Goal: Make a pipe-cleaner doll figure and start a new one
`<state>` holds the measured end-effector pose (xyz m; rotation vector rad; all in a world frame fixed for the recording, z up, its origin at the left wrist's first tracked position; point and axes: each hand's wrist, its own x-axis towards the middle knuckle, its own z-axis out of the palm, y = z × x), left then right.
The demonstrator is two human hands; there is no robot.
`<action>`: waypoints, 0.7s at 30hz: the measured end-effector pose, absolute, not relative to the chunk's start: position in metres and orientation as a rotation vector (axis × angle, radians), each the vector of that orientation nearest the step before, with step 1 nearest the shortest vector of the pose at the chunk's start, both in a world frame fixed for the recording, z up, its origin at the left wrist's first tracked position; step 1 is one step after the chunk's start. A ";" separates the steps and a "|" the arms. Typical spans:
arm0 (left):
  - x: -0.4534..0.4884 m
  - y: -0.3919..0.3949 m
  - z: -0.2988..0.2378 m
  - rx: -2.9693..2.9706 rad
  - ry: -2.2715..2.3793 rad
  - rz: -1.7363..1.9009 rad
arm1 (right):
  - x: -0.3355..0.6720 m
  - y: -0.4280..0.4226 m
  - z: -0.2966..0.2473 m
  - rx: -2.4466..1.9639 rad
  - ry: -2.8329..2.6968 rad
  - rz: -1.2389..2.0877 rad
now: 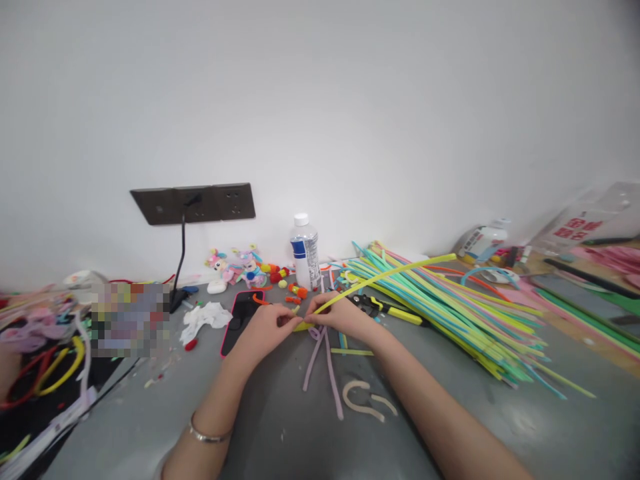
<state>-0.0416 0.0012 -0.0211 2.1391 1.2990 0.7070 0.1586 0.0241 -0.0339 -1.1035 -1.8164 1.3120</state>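
My right hand (pixel 336 316) pinches a thick yellow pipe cleaner (pixel 395 271), whose long free end points up and to the right. Fingertips of my left hand (pixel 273 330) are closed on the same pipe cleaner's near end, and the two hands almost touch. Just beneath them, lilac pipe cleaners (pixel 332 380) stick out toward me; how they join the yellow one is hidden by the fingers. Short beige bent pieces (pixel 356 403) lie on the table in front of my right forearm. Yellow-handled pliers (pixel 400 313) rest just beyond my right wrist.
A large bundle of pipe cleaners (pixel 450 313) spreads to the right. A plastic bottle (pixel 305 253) stands behind my hands. On the left are a phone (pixel 240 323), crumpled tissue (pixel 205 321), small figures (pixel 250 267) and a cable (pixel 183 253). Another person's hand (pixel 7 373) shows at the left edge.
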 end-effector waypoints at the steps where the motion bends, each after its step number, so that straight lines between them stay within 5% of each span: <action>1: -0.042 0.001 -0.021 2.132 1.293 0.706 | 0.158 0.024 -0.035 -1.110 -1.817 1.303; 13: -0.039 0.003 -0.024 2.136 1.339 0.582 | 0.158 0.025 -0.038 -1.135 -1.814 1.288; 21: -0.041 0.006 -0.028 2.046 1.443 0.812 | 0.161 0.025 -0.032 -1.138 -1.730 1.190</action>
